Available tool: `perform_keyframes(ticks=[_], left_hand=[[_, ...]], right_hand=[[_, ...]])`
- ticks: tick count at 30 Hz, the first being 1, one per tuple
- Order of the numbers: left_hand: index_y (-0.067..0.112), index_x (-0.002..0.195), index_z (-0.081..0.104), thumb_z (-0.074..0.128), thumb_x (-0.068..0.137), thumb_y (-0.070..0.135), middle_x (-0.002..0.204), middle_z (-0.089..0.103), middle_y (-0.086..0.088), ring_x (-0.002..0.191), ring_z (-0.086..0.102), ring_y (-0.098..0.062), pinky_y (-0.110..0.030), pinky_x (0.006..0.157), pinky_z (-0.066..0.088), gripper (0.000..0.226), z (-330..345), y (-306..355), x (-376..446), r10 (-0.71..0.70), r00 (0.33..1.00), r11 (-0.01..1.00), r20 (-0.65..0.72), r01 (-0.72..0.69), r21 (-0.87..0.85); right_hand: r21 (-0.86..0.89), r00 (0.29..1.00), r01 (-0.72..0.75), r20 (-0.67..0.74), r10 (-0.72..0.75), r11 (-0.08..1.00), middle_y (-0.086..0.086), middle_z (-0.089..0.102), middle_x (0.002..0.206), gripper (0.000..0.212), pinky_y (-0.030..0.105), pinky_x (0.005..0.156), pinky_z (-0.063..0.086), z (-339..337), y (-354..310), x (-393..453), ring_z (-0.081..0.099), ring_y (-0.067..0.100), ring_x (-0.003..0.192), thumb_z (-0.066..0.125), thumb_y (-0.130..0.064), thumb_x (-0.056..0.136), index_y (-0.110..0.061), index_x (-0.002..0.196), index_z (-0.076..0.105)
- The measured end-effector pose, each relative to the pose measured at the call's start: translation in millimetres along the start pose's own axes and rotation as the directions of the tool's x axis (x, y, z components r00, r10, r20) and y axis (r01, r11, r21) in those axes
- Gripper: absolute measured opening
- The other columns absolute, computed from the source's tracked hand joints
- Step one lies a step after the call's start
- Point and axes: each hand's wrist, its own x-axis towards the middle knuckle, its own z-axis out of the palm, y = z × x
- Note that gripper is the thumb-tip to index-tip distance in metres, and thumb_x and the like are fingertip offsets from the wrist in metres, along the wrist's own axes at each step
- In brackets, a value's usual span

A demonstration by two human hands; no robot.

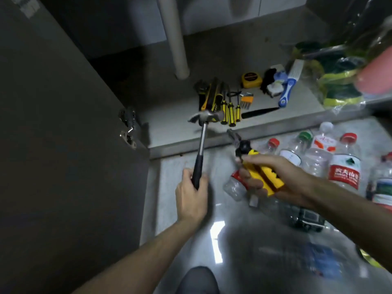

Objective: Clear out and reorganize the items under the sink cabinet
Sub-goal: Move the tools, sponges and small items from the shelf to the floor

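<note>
My left hand (192, 196) grips the black handle of a claw hammer (202, 134), whose steel head hangs over the cabinet's front edge. My right hand (273, 179) holds yellow-handled pliers (257, 166) with their black jaws pointing toward the cabinet. On the cabinet floor (180, 132) lie yellow-and-black screwdrivers (230, 111), a wrench (201, 90), a yellow tape measure (251, 80), a black blade (259, 112), a blue-and-white brush (287, 90) and small brushes (270, 82).
A white drain pipe (176, 39) stands at the cabinet's back. The open door (53, 145) with its hinge (128, 128) is on the left. Several plastic bottles (343, 162) lie on the tiled floor to the right. A clear bag of sponges (339, 81) sits at right.
</note>
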Motion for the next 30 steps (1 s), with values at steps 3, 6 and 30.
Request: perform_keyframes(ticks=[3, 6, 30], left_hand=[[0.028, 0.081, 0.04, 0.052, 0.089, 0.057, 0.061, 0.05, 0.007, 0.055, 0.049, -0.01, -0.032, 0.05, 0.039, 0.032, -10, -34, -32, 0.03, 0.989, 0.988, 0.142, -0.051, 0.143], [0.029, 0.08, 0.037, 0.056, 0.093, 0.052, 0.065, 0.056, 0.005, 0.061, 0.055, -0.016, -0.031, 0.052, 0.034, 0.032, -18, -54, -38, -0.029, 0.988, 0.951, 0.152, -0.02, 0.309], [0.029, 0.097, 0.057, 0.047, 0.093, 0.042, 0.107, 0.062, 0.006, 0.086, 0.053, -0.018, -0.03, 0.07, 0.036, 0.017, -20, -48, 16, -0.145, 0.985, 0.82, 0.09, 0.069, 0.568]], right_hand=[[-0.257, 0.988, -0.065, -0.153, 0.026, 0.964, 0.016, 0.06, 0.066, 0.03, 0.026, 0.045, 0.044, 8, 43, -10, 0.055, 0.022, 0.049, 0.067, -0.029, 0.092, -0.001, 0.08, 0.064], [-0.369, 0.981, -0.094, -0.191, 0.024, 0.925, 0.017, 0.069, 0.078, 0.023, 0.042, 0.064, 0.052, 14, 74, -15, 0.064, 0.03, 0.066, 0.061, -0.024, 0.098, -0.001, 0.097, 0.061], [-0.965, 0.907, -0.174, -0.08, -0.414, -0.194, 0.001, 0.055, 0.086, 0.041, 0.027, 0.048, 0.027, 46, 167, 49, 0.057, 0.019, 0.07, 0.075, -0.045, 0.063, -0.019, 0.091, 0.059]])
